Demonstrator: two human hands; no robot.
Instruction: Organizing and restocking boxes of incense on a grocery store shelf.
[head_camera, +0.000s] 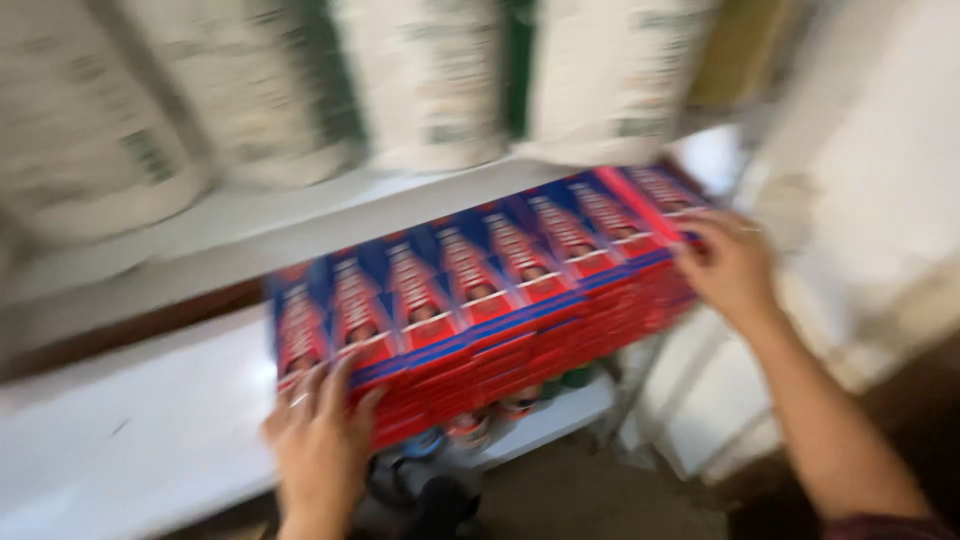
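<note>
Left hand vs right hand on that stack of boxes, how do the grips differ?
The left hand presses the near left end of the red and blue boxes, fingers pointing up. The right hand grips the far right end, fingers curled over the top edge. Both touch the stack.

Red-and-blue boxes (480, 300), white shelf (130, 430)

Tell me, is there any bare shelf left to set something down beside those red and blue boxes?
Yes: the white lower shelf is bare left of the box stack and left hand. The upper shelf is packed with white sacks; the right hand fills the stack's right end.
</note>
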